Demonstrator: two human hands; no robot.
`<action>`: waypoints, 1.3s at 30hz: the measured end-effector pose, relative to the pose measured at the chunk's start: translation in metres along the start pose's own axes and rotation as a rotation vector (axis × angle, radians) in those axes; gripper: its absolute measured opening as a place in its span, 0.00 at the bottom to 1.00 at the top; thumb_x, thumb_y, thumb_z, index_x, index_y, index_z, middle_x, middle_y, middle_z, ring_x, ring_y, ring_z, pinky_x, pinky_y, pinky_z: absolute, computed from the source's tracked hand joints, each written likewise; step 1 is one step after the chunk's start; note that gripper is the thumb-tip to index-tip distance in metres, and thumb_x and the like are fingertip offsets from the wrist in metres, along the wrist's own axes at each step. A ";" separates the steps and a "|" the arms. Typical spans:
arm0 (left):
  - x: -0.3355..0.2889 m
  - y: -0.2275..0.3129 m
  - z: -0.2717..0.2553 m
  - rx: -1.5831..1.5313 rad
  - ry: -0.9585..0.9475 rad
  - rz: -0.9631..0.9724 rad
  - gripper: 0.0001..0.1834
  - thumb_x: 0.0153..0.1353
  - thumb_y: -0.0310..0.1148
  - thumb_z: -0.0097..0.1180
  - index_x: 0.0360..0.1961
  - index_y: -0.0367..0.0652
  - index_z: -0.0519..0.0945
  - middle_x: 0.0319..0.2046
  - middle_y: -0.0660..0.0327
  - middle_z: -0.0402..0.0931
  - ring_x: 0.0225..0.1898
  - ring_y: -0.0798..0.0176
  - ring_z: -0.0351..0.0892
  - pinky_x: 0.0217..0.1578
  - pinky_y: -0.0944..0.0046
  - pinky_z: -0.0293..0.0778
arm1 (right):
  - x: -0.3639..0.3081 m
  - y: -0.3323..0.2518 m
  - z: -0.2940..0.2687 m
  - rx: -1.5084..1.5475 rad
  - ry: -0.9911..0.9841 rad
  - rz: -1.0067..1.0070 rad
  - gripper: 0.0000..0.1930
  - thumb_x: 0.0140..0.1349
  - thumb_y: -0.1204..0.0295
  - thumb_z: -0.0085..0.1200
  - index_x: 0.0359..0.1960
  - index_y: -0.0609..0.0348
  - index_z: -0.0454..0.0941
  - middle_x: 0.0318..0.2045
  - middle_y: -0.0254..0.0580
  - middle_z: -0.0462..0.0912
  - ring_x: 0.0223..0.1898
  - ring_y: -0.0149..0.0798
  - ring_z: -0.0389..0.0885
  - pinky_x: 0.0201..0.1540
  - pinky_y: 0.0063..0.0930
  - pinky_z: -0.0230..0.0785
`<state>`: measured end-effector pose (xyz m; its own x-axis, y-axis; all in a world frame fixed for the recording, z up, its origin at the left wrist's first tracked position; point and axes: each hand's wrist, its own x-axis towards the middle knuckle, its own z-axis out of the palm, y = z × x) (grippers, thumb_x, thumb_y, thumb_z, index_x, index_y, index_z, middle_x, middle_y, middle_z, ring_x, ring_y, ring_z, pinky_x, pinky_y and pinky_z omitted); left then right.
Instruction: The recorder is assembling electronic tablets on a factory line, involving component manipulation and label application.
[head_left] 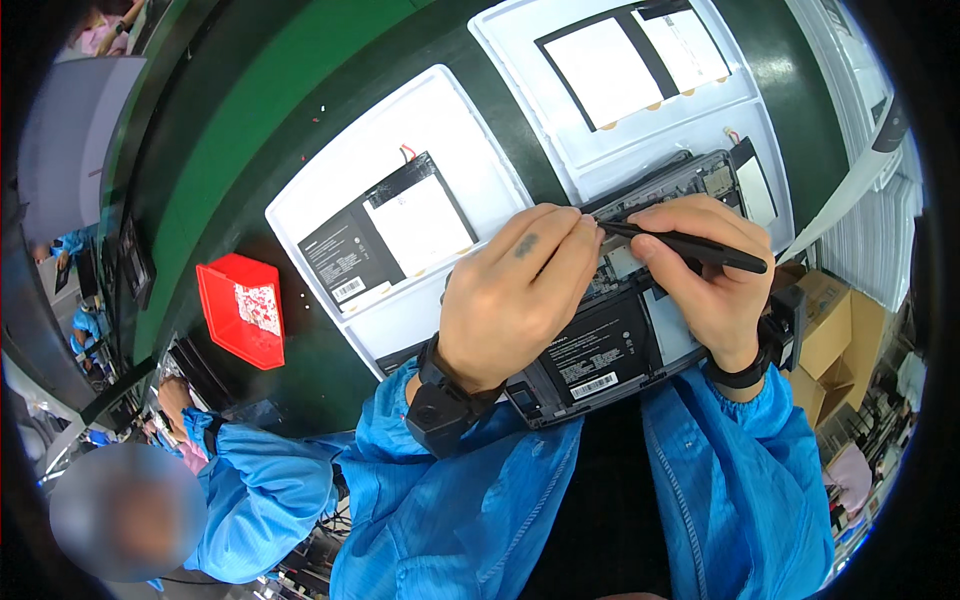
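An opened tablet-like device lies in front of me, tilted, its circuit board and a black battery exposed. My right hand grips black tweezers, whose tip points left at the board's upper part. Beside that tip is my left hand, its fingers pressed together over the device's left side; whatever they pinch is hidden. White trays beyond my hands hold flat batteries, one a black-and-white battery pack with red and black wires.
Left of the trays, a red bin holds small white scraps on the green-striped table. Stacked white trays and cardboard boxes are at the right. A person in a blue sleeve sits close on my left.
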<state>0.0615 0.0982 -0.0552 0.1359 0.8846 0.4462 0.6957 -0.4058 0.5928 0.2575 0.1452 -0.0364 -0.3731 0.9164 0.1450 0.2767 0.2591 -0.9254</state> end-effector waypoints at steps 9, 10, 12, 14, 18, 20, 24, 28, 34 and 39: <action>0.001 0.001 -0.004 0.015 -0.046 -0.008 0.11 0.50 0.20 0.70 0.36 0.34 0.84 0.38 0.55 0.84 0.39 0.54 0.87 0.36 0.61 0.84 | 0.001 -0.002 -0.001 0.058 -0.050 0.034 0.08 0.56 0.81 0.68 0.38 0.67 0.86 0.32 0.45 0.87 0.29 0.30 0.84 0.31 0.18 0.74; 0.001 0.001 -0.004 0.017 -0.047 -0.005 0.11 0.50 0.20 0.70 0.36 0.34 0.84 0.38 0.55 0.84 0.39 0.54 0.87 0.36 0.61 0.84 | 0.001 -0.002 0.000 0.071 -0.058 0.043 0.08 0.56 0.81 0.68 0.38 0.67 0.86 0.31 0.45 0.86 0.29 0.30 0.84 0.31 0.18 0.74; 0.001 0.002 -0.004 0.028 -0.041 -0.014 0.12 0.50 0.20 0.70 0.37 0.34 0.84 0.38 0.55 0.84 0.39 0.54 0.87 0.37 0.61 0.84 | 0.001 -0.002 -0.001 0.082 -0.054 0.049 0.08 0.57 0.81 0.67 0.38 0.68 0.86 0.32 0.45 0.86 0.29 0.30 0.84 0.31 0.18 0.74; 0.002 0.003 -0.005 0.027 -0.041 -0.009 0.12 0.50 0.20 0.70 0.37 0.34 0.84 0.38 0.55 0.84 0.39 0.54 0.87 0.37 0.61 0.84 | 0.002 -0.002 -0.003 0.096 -0.055 0.051 0.08 0.57 0.81 0.67 0.38 0.68 0.86 0.32 0.45 0.86 0.29 0.30 0.85 0.31 0.18 0.74; 0.003 0.002 -0.011 0.035 -0.027 0.041 0.13 0.49 0.20 0.70 0.38 0.33 0.85 0.38 0.54 0.85 0.38 0.55 0.87 0.36 0.62 0.84 | 0.000 -0.003 -0.006 0.195 -0.043 0.087 0.08 0.57 0.82 0.67 0.39 0.69 0.86 0.32 0.46 0.86 0.30 0.32 0.85 0.32 0.20 0.75; 0.002 0.000 -0.012 0.067 -0.026 0.087 0.13 0.49 0.20 0.71 0.38 0.33 0.85 0.38 0.53 0.85 0.38 0.56 0.87 0.35 0.63 0.85 | -0.002 -0.004 -0.007 0.289 -0.032 0.157 0.08 0.57 0.82 0.67 0.39 0.69 0.85 0.32 0.47 0.87 0.31 0.33 0.86 0.34 0.20 0.76; 0.002 -0.001 -0.016 0.094 -0.033 0.154 0.14 0.47 0.19 0.71 0.37 0.32 0.86 0.38 0.53 0.85 0.37 0.56 0.88 0.33 0.64 0.86 | -0.006 -0.005 -0.012 0.369 -0.017 0.161 0.10 0.57 0.84 0.66 0.41 0.70 0.84 0.37 0.46 0.86 0.34 0.32 0.85 0.37 0.20 0.76; 0.005 -0.003 -0.026 0.104 -0.041 0.201 0.13 0.47 0.18 0.70 0.36 0.32 0.86 0.38 0.52 0.86 0.38 0.57 0.88 0.33 0.64 0.86 | -0.007 -0.015 -0.015 0.383 0.024 0.239 0.10 0.59 0.84 0.65 0.42 0.69 0.84 0.39 0.42 0.84 0.32 0.25 0.81 0.34 0.15 0.71; -0.011 -0.014 -0.085 0.373 -0.032 0.009 0.12 0.51 0.17 0.69 0.39 0.35 0.88 0.39 0.52 0.88 0.40 0.56 0.89 0.42 0.61 0.84 | -0.006 -0.007 -0.016 0.309 0.025 0.263 0.09 0.59 0.83 0.66 0.41 0.67 0.84 0.35 0.36 0.83 0.27 0.16 0.72 0.26 0.09 0.58; -0.064 -0.036 -0.156 0.795 0.248 -0.555 0.09 0.64 0.28 0.64 0.42 0.34 0.87 0.36 0.53 0.88 0.36 0.62 0.89 0.38 0.65 0.81 | -0.005 -0.007 -0.015 0.305 0.048 0.308 0.08 0.59 0.83 0.65 0.41 0.67 0.84 0.34 0.36 0.83 0.27 0.16 0.72 0.25 0.10 0.59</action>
<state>-0.0818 0.0205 -0.0004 -0.4392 0.7925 0.4231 0.8980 0.4017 0.1797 0.2706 0.1432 -0.0260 -0.2709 0.9517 -0.1448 0.0915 -0.1243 -0.9880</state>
